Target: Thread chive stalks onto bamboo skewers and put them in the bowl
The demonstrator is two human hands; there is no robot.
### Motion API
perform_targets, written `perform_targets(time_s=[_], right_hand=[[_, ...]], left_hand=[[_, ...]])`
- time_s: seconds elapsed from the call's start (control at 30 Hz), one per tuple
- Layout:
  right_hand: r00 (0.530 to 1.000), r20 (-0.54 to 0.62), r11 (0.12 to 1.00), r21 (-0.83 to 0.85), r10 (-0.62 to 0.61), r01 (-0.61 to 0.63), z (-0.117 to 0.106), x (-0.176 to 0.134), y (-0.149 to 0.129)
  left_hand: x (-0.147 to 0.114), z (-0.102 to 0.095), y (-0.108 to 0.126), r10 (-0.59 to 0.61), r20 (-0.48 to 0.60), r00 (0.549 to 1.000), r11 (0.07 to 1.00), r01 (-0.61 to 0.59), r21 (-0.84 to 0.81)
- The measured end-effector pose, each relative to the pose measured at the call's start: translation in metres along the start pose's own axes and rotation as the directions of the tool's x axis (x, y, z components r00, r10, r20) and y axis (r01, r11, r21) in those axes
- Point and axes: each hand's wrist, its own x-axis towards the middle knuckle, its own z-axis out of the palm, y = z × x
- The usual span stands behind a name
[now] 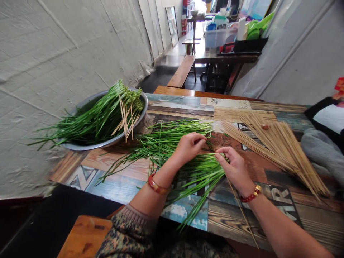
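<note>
Two loose heaps of green chives lie on the table in front of me: a farther heap point(163, 134) and a nearer heap point(199, 172). My left hand point(189, 147) is pinched closed above them, its fingertips by the pale stalk ends; whatever it grips is too small to make out. My right hand point(236, 166) is closed at the cut ends of the nearer heap. A thin bamboo skewer point(243, 213) runs out from under its palm toward the table's front edge. The fingertips of both hands are close together but apart.
A metal basin point(145, 107) at the left holds chives point(99, 111) threaded on several skewers. Many loose bamboo skewers point(290, 154) lie fanned at the right. Another person's dark sleeve point(322, 107) shows at the right edge. A bench point(182, 71) stands beyond the table.
</note>
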Motion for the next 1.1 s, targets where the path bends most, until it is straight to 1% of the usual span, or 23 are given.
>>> perform_targets(time_s=[0.03,0.1,0.13,0.17,0.23,0.3,0.4,0.5,0.57,0.6,0.67,0.73,0.8,0.9,0.97,1.03,1.1], right_hand=[[1.0,0.0,1.0,0.005,-0.005,0.005,0.0,0.0,-0.001],[1.0,0.001,1.0,0.015,-0.011,0.011,0.0,0.001,-0.004],[1.0,0.001,1.0,0.018,-0.013,0.013,0.0,0.001,-0.005],[1.0,0.002,1.0,0.017,-0.016,0.016,0.0,0.001,-0.006],[1.0,0.005,1.0,0.008,-0.019,0.019,0.0,0.001,-0.008],[1.0,0.011,1.0,-0.002,-0.016,0.016,-0.001,0.001,-0.009],[1.0,0.013,1.0,0.001,-0.019,0.019,-0.001,0.002,-0.009],[0.999,-0.006,0.999,-0.005,-0.04,0.04,-0.001,0.002,-0.009],[0.998,-0.019,0.999,-0.015,-0.053,0.052,-0.001,0.002,-0.009],[0.998,-0.021,0.998,-0.014,-0.055,0.055,-0.001,0.002,-0.009],[0.998,-0.018,0.999,-0.003,-0.053,0.053,-0.001,0.002,-0.009],[0.998,-0.014,0.998,0.009,-0.055,0.056,0.0,0.002,-0.009],[0.998,-0.016,0.998,0.016,-0.068,0.068,0.0,0.002,-0.008],[0.996,-0.023,0.995,0.033,-0.092,0.092,0.001,0.003,-0.007],[0.994,-0.032,0.994,0.038,-0.102,0.104,0.001,0.004,-0.007],[0.993,-0.039,0.993,0.036,-0.108,0.11,0.001,0.004,-0.007],[0.993,-0.044,0.993,0.034,-0.112,0.114,0.001,0.004,-0.007]], left_hand=[[0.002,-0.006,-0.003,-0.012,-0.061,0.998,0.999,0.014,0.044],[0.005,-0.018,-0.009,-0.007,-0.144,0.99,0.989,0.028,0.146],[0.005,-0.023,-0.011,0.003,-0.165,0.986,0.98,0.03,0.195],[0.006,-0.028,-0.014,0.011,-0.164,0.986,0.969,0.029,0.245],[0.005,-0.036,-0.017,0.003,-0.113,0.994,0.941,0.035,0.338],[0.004,-0.042,-0.018,-0.034,-0.043,0.998,0.907,0.049,0.418],[0.003,-0.049,-0.017,-0.074,0.043,0.996,0.873,0.044,0.486],[0.0,-0.051,-0.014,-0.099,0.174,0.98,0.838,-0.012,0.545],[-0.003,-0.049,-0.012,-0.137,0.23,0.963,0.777,-0.04,0.628],[-0.005,-0.047,-0.011,-0.157,0.237,0.959,0.736,-0.046,0.675],[-0.008,-0.042,-0.011,-0.18,0.215,0.96,0.655,-0.047,0.754],[-0.01,-0.038,-0.011,-0.169,0.188,0.967,0.604,-0.049,0.796],[-0.009,-0.036,-0.013,-0.13,0.177,0.976,0.608,-0.063,0.791],[-0.005,-0.035,-0.013,-0.045,0.146,0.988,0.716,-0.07,0.694],[-0.001,-0.034,-0.011,-0.022,0.121,0.992,0.776,-0.059,0.628],[0.003,-0.03,-0.009,-0.046,0.12,0.992,0.776,-0.04,0.63],[0.005,-0.024,-0.006,-0.096,0.129,0.987,0.708,-0.023,0.705]])
